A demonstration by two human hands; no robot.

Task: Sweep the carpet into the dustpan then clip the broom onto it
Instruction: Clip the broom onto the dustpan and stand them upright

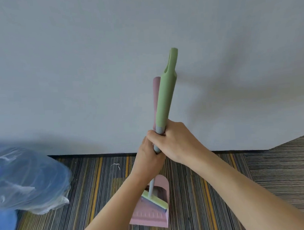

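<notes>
A broom with a green handle and grey pole stands upright in front of me, its green and purple head resting inside the pink dustpan on the striped carpet. The dustpan's pink handle rises right behind the green one, pressed against it. My right hand wraps the pole just below the green grip. Below and to the left of it, my left hand grips both poles together. A small white scrap lies on the carpet near the wall.
A plain white wall with a dark baseboard stands close ahead. Clear plastic bags holding blue things lie on the floor at the left. Grey carpet tiles cover the floor at the right.
</notes>
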